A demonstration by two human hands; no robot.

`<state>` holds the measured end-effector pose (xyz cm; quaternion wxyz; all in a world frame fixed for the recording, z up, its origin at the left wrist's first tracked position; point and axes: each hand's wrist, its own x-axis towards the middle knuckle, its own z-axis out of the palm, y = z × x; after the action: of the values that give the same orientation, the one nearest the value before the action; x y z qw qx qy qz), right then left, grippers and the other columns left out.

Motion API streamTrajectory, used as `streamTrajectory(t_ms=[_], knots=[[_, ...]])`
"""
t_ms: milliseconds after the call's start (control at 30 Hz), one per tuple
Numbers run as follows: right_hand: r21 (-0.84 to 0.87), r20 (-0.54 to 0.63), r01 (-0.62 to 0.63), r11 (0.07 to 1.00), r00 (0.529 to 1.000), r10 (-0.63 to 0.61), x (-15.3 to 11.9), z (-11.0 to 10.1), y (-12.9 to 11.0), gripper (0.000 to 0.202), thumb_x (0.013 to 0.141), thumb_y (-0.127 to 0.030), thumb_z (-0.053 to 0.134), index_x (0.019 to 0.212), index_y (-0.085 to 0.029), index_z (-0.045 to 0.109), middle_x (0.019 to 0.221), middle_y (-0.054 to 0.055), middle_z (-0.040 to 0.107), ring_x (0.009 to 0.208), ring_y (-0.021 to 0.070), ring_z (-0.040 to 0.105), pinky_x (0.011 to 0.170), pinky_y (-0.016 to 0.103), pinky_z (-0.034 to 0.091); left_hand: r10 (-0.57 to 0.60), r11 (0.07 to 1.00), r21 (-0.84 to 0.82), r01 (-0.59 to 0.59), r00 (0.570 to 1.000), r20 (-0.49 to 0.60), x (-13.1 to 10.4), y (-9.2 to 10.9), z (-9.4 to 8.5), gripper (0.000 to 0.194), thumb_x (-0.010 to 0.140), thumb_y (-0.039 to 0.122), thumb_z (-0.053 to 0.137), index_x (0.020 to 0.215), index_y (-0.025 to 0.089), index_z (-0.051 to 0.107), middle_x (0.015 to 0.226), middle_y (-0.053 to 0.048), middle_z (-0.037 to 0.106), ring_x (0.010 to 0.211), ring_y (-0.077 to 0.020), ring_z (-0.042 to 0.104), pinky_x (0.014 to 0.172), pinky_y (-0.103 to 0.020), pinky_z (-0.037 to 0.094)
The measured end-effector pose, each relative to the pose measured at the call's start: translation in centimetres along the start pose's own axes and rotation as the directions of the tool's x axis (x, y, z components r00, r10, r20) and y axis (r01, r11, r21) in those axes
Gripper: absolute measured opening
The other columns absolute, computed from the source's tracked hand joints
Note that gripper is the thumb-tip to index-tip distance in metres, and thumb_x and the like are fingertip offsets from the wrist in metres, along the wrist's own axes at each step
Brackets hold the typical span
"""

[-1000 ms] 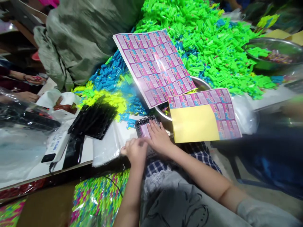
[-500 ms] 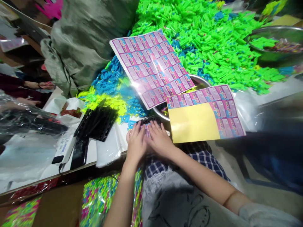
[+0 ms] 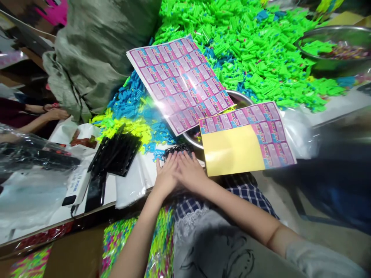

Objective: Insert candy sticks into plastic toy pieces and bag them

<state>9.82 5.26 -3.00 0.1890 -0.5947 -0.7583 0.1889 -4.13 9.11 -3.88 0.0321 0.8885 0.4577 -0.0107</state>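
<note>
Both hands lie side by side, touching, over a small black plastic tray (image 3: 177,148) at the table's near edge. My left hand (image 3: 166,174) presses down with its fingers laid out flat on the tray's left part. My right hand (image 3: 191,172) rests flat on the right part, its fingers beside the left ones. Most of the tray is hidden under the fingers. A pink printed sticker sheet (image 3: 181,79) slants over a metal bowl (image 3: 243,96) just beyond. Another sheet, part bare yellow backing (image 3: 232,150), lies to the right of my right hand.
Green plastic pieces (image 3: 261,58) are heaped at the back, with blue and yellow ones (image 3: 124,129) nearer. Black trays (image 3: 121,154), clear bags (image 3: 130,185) and a power strip (image 3: 77,189) lie left. Another person's hands (image 3: 55,112) show at far left.
The fingers of my two hands have drawn closer together over the black tray, covering the pink patch that showed between them. The whole view has shifted slightly.
</note>
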Motion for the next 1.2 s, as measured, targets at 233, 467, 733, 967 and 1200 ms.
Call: streamTrajectory(t_ms=[233,467,733,967,1200], knots=[[-0.041,0.025,-0.021,0.999,0.999,0.022,0.4,1.2,0.1,0.068,0.088,-0.054,0.015,0.138,-0.008,0.022,0.145,0.011,0.019,0.135,0.0230,0.011,0.108,0.047,0.005,-0.069,0.997,0.028,0.069,0.997,0.019,-1.6,1.8,-0.1,0.053,0.089,0.026,0.023,0.139,0.015,0.012,0.145,-0.009,0.022,0.135,-0.0224,0.016,0.107,-0.054,-0.002],[-0.047,0.070,-0.008,0.999,0.998,0.011,0.4,0.5,0.1,0.071,0.088,-0.055,0.016,0.137,-0.004,0.024,0.145,0.013,0.018,0.135,0.0239,0.011,0.109,0.046,0.004,0.015,0.999,0.030,-0.016,0.999,0.035,-6.7,3.3,0.1,0.054,0.088,0.030,0.030,0.139,0.017,0.016,0.142,-0.012,0.031,0.131,-0.0233,0.027,0.107,-0.054,-0.001],[-0.058,0.145,0.039,0.998,0.989,-0.031,1.9,0.8,-1.6,0.079,0.084,-0.060,0.027,0.137,-0.001,0.023,0.145,0.018,0.012,0.135,0.0263,0.005,0.110,0.042,0.001,-0.025,0.999,-0.049,0.018,0.989,-0.149,-8.7,3.8,2.8,0.036,0.086,0.022,0.038,0.120,0.023,0.048,0.122,-0.008,0.056,0.119,-0.0208,0.044,0.108,-0.049,0.010],[-0.052,0.177,0.050,0.997,0.983,-0.040,2.2,1.4,-1.3,0.078,0.085,-0.061,0.021,0.137,-0.003,0.022,0.146,0.018,0.011,0.135,0.0260,0.003,0.110,0.041,0.004,0.138,0.984,-0.077,-0.163,0.955,-0.263,-8.4,2.2,3.7,0.037,0.083,0.026,0.048,0.118,0.014,0.050,0.122,-0.013,0.055,0.121,-0.0243,0.042,0.103,-0.044,0.030],[-0.096,0.326,0.064,0.993,0.945,-0.030,-0.3,-2.0,-2.1,0.080,0.085,-0.061,0.020,0.134,0.001,0.029,0.142,0.021,0.021,0.134,0.0276,0.012,0.110,0.043,0.000,0.116,0.982,-0.117,-0.149,0.962,-0.248,-8.2,1.7,4.9,0.043,0.085,0.022,0.041,0.128,0.016,0.040,0.129,-0.013,0.048,0.128,-0.0243,0.032,0.102,-0.047,0.034]])
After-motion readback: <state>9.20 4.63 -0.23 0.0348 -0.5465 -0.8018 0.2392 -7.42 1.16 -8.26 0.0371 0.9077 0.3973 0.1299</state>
